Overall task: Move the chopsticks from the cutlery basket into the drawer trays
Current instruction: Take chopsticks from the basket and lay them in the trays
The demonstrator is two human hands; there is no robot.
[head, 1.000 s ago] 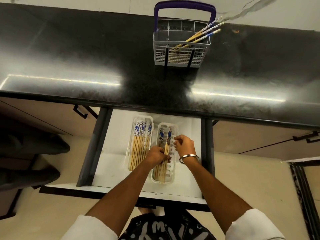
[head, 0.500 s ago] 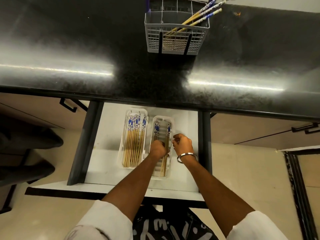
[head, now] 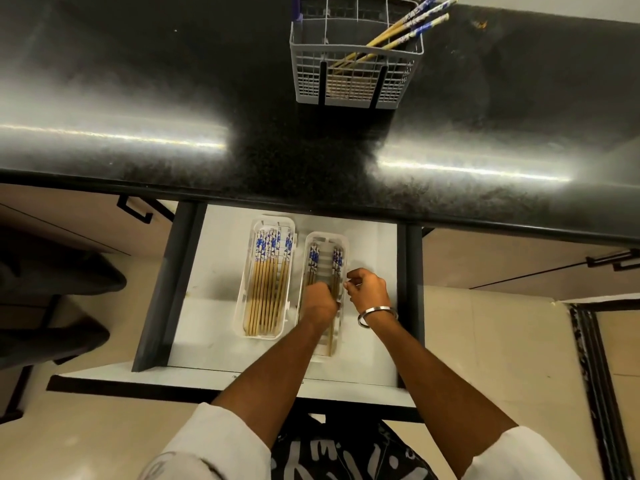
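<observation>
The grey cutlery basket [head: 356,77] stands on the black counter and holds several blue-tipped chopsticks [head: 401,31] that lean to the right. Below it the white drawer [head: 214,306] is open with two clear trays inside. The left tray [head: 289,230] is packed with chopsticks. The right tray [head: 327,239] holds a few along each side. My left hand [head: 318,301] is curled over that tray and grips chopsticks [head: 331,336] lying in it. My right hand [head: 367,289], fingers curled, pinches the tray's right rim.
The black counter [head: 138,98] overhangs the back of the drawer. Dark drawer rails [head: 166,289] run along both sides. Cabinet handles [head: 138,209] sit to the left and right. A dark shape [head: 52,306] lies on the floor at the left.
The view has tilted down, so the basket sits higher in frame. My left hand has slid slightly further up the right tray with the chopsticks. The right hand stays at the rim.
</observation>
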